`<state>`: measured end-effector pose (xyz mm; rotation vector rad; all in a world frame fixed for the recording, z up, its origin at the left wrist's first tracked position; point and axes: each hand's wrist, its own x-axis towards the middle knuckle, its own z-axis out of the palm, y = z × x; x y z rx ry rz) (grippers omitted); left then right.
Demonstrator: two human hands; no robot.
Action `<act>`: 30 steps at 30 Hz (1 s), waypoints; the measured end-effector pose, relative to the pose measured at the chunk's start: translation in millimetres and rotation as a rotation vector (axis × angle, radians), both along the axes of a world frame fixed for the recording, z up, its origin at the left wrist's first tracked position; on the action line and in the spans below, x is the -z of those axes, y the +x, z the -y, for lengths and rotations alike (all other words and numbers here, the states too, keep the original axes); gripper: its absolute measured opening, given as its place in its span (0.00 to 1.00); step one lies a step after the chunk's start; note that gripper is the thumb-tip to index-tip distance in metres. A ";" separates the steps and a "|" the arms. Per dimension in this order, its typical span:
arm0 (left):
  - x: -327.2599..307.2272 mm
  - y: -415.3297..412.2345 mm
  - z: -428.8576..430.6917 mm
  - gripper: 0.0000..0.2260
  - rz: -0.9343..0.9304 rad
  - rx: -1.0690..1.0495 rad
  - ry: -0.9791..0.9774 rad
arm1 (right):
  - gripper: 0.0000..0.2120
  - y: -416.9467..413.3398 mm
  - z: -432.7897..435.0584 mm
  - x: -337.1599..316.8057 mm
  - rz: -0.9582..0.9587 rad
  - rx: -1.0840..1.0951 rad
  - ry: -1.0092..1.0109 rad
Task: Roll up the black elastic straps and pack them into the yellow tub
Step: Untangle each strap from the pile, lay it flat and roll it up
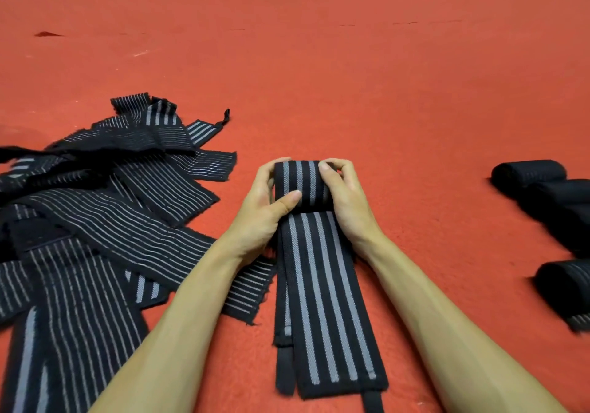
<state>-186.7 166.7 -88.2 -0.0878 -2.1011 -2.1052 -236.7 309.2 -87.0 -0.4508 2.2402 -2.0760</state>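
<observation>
L hand (261, 203) & R hand (346, 200): both grips curled round the half-rolled strap (306, 187), center on red carpet (351, 77), its tail flat toward the person. Loose straps (95, 221) piled at L; finished rolls (542, 185) at R edge.

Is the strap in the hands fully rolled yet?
No: the left hand and right hand grip a roll at its far end, while a long tail lies flat on the red mat.

I see a red carpet (351, 77) bearing a half-rolled strap (322, 300); loose straps (111, 221) lie heaped left of it, rolled straps (542, 185) right.
</observation>
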 end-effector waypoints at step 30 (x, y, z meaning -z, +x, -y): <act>-10.0 4.7 -7.3 0.25 0.160 0.008 0.346 | 0.28 6.3 7.7 -1.4 -0.147 -0.034 -0.052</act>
